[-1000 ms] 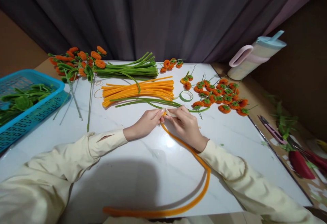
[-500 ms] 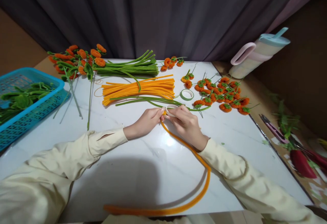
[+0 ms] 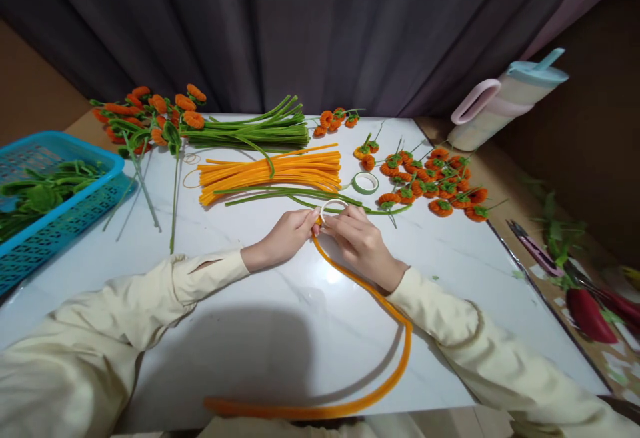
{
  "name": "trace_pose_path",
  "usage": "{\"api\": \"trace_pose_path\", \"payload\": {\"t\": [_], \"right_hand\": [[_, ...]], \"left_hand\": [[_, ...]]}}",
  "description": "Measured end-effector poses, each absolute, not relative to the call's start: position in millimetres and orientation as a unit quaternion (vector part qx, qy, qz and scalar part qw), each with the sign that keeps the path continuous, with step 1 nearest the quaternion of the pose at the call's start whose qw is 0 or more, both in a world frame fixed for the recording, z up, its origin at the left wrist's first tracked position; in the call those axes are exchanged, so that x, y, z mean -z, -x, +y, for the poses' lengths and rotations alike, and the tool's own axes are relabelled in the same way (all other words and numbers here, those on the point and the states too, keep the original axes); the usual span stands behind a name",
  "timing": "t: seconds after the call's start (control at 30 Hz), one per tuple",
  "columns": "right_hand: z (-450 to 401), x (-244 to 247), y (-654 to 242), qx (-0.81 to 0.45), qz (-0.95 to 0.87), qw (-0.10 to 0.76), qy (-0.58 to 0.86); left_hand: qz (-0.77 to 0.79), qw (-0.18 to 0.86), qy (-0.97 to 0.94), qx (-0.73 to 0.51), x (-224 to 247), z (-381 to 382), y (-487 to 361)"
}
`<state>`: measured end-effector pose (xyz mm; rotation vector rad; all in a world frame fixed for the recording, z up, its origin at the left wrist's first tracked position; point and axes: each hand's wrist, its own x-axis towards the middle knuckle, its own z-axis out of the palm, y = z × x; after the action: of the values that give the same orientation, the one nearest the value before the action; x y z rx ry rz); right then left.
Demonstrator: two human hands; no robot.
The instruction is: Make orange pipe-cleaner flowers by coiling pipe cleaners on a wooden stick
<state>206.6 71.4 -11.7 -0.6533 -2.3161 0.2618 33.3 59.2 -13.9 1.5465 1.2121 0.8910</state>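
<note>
Holding orange strip (image 3: 409,341) by one end at ctr, just above table (image 3: 285,291), pinched in closed fingertips of L hand (image 3: 287,235). Curving from there toward near R, past R wrist, then sweeping round along near edge to loose end at near L. Gripping white ring (image 3: 334,201) w/ bent fingers of R hand (image 3: 367,241), right up against L fingertips; can't tell exact contact btwn ring & strip, hidden by fingers. Wearing cream sleeves (image 3: 450,318) on both arms.

Just far of hands, see a few loose green stems (image 3: 260,193) lying L to R. Past those, see bundle of orange stems (image 3: 270,175), w/ one green stem bent across; to R of it, roll of green tape (image 3: 365,193) lying flat. Farther, see bundle of green stems (image 3: 250,135). At R, see many orange flower heads (image 3: 440,208) w/ green bases; at far ctr, small group (image 3: 327,119) of same.

At far L, see stemmed orange flowers (image 3: 193,119); nearer L, blue basket (image 3: 75,215) w/ green leaves (image 3: 43,199). Off to R, see cup (image 3: 480,130) w/ pink handle, pink-handled tool (image 3: 537,251) & red-handled tool (image 3: 590,315). Behind all, dark curtain (image 3: 310,31).
</note>
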Motion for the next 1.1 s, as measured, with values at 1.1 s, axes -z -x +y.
{"api": "trace_pose_path", "payload": {"t": [1.1], "right_hand": [[73.3,-20.9,-215.6,-0.084,-0.877,0.387,0.271]], "left_hand": [[0.450,0.559,-0.587,-0.375,-0.1,58.3,-32.3]]}}
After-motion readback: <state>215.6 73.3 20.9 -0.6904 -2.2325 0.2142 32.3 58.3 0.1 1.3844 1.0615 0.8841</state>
